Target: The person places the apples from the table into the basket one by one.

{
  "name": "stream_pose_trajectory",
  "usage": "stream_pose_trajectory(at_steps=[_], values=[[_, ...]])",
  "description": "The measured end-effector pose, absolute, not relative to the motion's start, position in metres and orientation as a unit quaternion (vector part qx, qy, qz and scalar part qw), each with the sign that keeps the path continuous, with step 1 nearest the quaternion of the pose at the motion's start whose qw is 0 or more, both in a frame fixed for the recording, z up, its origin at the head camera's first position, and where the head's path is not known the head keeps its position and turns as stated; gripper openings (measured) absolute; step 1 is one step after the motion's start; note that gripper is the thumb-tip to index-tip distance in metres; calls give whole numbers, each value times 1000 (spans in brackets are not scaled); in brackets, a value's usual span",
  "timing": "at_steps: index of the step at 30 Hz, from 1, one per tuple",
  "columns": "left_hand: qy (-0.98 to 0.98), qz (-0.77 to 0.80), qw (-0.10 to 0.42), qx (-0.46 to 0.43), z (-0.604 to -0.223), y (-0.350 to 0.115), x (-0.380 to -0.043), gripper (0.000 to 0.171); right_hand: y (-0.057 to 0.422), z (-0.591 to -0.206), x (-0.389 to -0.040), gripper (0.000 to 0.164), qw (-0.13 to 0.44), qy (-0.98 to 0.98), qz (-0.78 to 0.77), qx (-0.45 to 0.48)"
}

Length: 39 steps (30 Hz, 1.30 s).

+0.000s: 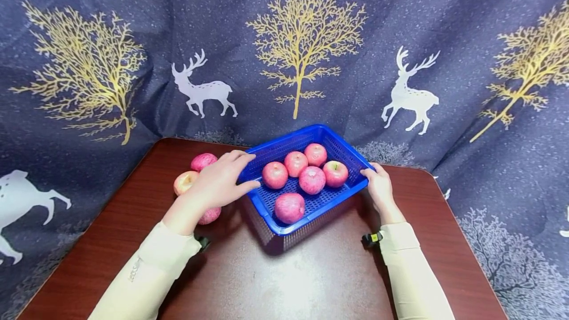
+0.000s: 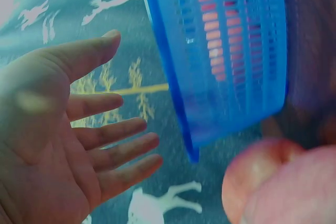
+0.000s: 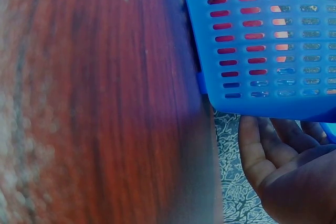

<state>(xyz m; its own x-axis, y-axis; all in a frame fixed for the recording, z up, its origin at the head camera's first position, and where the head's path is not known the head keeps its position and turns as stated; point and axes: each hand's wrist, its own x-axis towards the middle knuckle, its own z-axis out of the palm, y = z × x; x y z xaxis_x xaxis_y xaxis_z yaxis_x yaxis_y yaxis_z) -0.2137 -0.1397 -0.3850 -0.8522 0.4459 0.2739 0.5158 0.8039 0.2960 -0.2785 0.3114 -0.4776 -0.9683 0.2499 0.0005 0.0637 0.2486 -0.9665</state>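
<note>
A blue plastic basket (image 1: 329,206) with slotted walls stands at an angle on the table and holds several red apples (image 1: 312,180). My right hand (image 1: 379,189) grips its right end, thumb over the rim; in the right wrist view its curled fingers (image 3: 252,140) are at the basket's end. Beside the left end is my left hand (image 1: 222,179), fingers spread and fairly straight. The left wrist view shows a gap between these fingers (image 2: 131,135) and the basket wall (image 2: 220,77), with nothing held. Three more apples (image 1: 204,161) lie partly hidden around my left hand and wrist.
The brown wooden table (image 1: 284,285) shows a bright glare patch near its front. Behind it hangs a dark blue cloth (image 1: 258,93) printed with white deer and golden trees. A small dark device (image 1: 371,239) sits at each wrist.
</note>
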Motion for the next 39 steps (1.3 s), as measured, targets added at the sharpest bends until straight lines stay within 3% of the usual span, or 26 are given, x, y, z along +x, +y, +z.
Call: stream_pose_trajectory(at_steps=[24,32,39], values=[[-956,-219,118,-152,-390,-218,-205,71,311,-477,-277,39,83,-791,597,-100],[-960,-229,99,-128,-396,-242,-213,75,311,-478,-278,39,80,-788,602,-102],[-966,-235,50,-98,-409,-263,-222,84,311,-479,-278,39,87,-790,599,-102]])
